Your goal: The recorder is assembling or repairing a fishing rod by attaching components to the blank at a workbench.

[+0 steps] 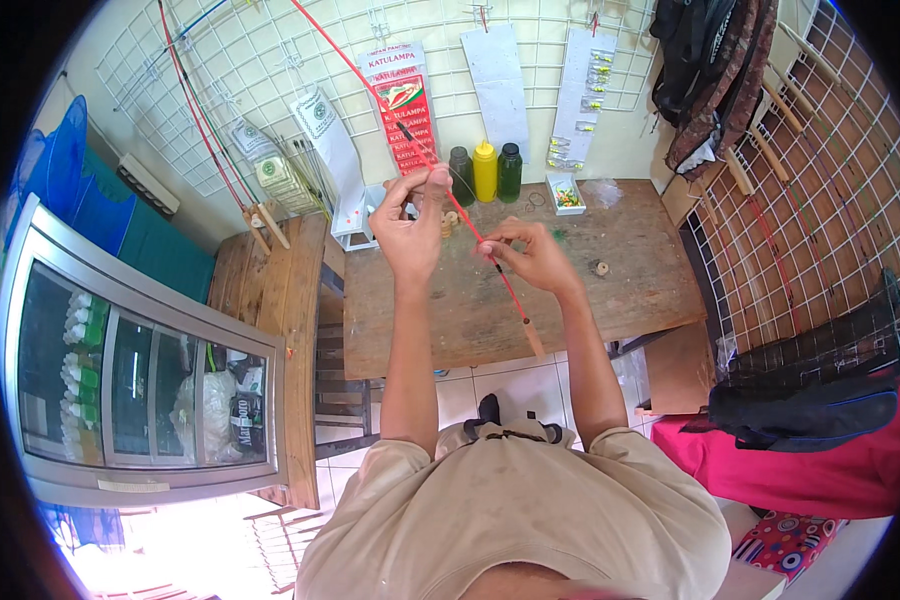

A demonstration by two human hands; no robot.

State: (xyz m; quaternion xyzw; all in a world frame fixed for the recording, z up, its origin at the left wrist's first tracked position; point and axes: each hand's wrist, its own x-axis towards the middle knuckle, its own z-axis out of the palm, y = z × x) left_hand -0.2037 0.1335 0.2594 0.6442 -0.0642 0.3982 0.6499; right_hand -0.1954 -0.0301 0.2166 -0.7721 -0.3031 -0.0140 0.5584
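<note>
A slim red fishing rod (511,292) with black bands slants across in front of me, its tip end running out past the upper edge. Its short wooden handle (535,338) points down toward the table's near edge. My left hand (412,228) is raised, thumb and fingers pinched on the rod higher up. Lower on the shaft, my right hand (532,258) pinches it just above a black band. Both hands are above the wooden table (410,320).
A yellow squeeze bottle (485,175) stands between dark green bottles at the table's back, beside a white box (567,207) of small colourful pieces. A small round wooden piece (600,268) lies at right. Glass cabinet (150,470) at left; rods and bags hang on wire grids.
</note>
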